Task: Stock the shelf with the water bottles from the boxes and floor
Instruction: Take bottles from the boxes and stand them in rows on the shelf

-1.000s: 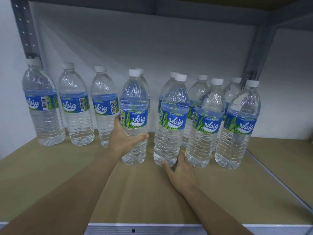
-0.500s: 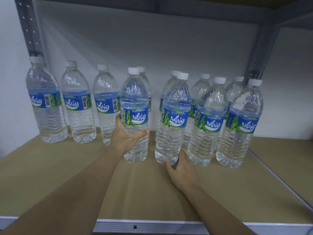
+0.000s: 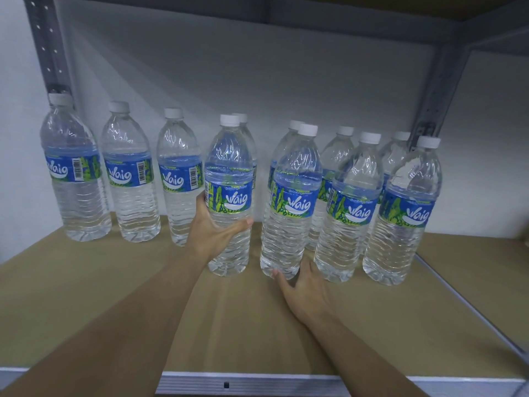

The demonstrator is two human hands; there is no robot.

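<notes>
Several clear water bottles with blue labels stand upright on the brown shelf board [image 3: 114, 296]. My left hand [image 3: 213, 234] grips the front-row bottle [image 3: 229, 196] around its lower half; that bottle stands on the board. Just to its right is another front-row bottle [image 3: 292, 202]. My right hand [image 3: 303, 287] touches its base, the thumb against the front and the fingers reaching behind it, partly hidden. Two more front-row bottles [image 3: 349, 213] [image 3: 403, 216] stand further right. Three back-row bottles [image 3: 73, 173] [image 3: 130, 179] [image 3: 179, 179] line the left.
The grey metal front rail [image 3: 243, 383] edges the shelf. Grey uprights rise at the back left [image 3: 47, 44] and back right [image 3: 438, 90]. A metal divider strip [image 3: 469, 305] runs along the right, with more board beyond it. White wall stands behind the bottles.
The bottle in my left hand has slid a little further back on the board. My right hand stays at the base of the neighbouring bottle.
</notes>
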